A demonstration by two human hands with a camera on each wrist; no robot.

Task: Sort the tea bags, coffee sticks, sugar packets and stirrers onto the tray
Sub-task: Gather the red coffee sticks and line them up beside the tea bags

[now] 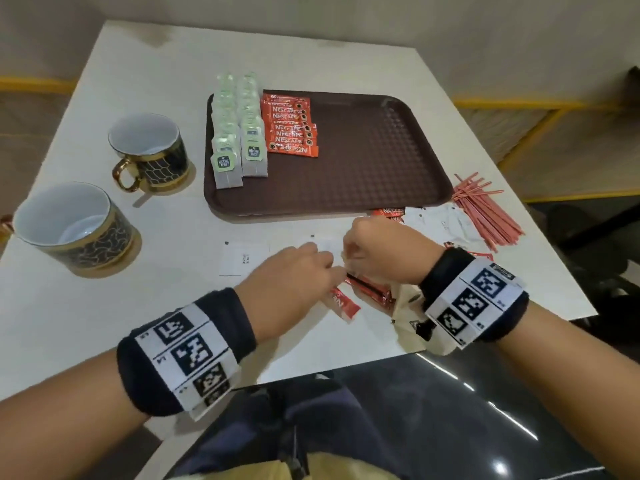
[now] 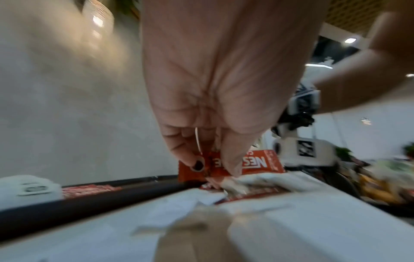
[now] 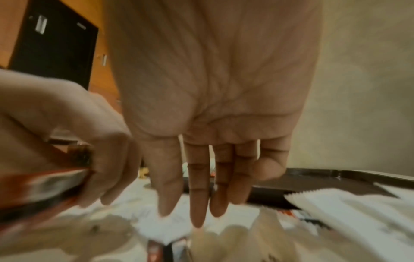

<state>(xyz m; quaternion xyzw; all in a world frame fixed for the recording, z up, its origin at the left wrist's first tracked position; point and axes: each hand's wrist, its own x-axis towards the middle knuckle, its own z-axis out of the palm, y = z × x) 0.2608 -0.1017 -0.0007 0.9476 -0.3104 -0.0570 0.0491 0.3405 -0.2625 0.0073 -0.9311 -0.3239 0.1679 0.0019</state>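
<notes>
Left hand (image 2: pixel 215 99) pinches coffee sticks (image 2: pixel 235 164), frame centre; right hand (image 3: pixel 210 109) slack, seemingly empty. Loose bundle may fan and spill.

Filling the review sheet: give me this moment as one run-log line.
stage: gathering coffee sticks | left hand: pinches coffee stick | right hand: fingers extended, empty | tray: tea bags, sticks placed | stirrers: off tray

The tray (image 1: pixel 363 161) is brown textured plastic, the coffee sticks (image 1: pixel 291 128) are glossy foil, the cups (image 1: pixel 152 150) are shiny ceramic, the surface (image 1: pixel 104 299) is matt white.
</notes>
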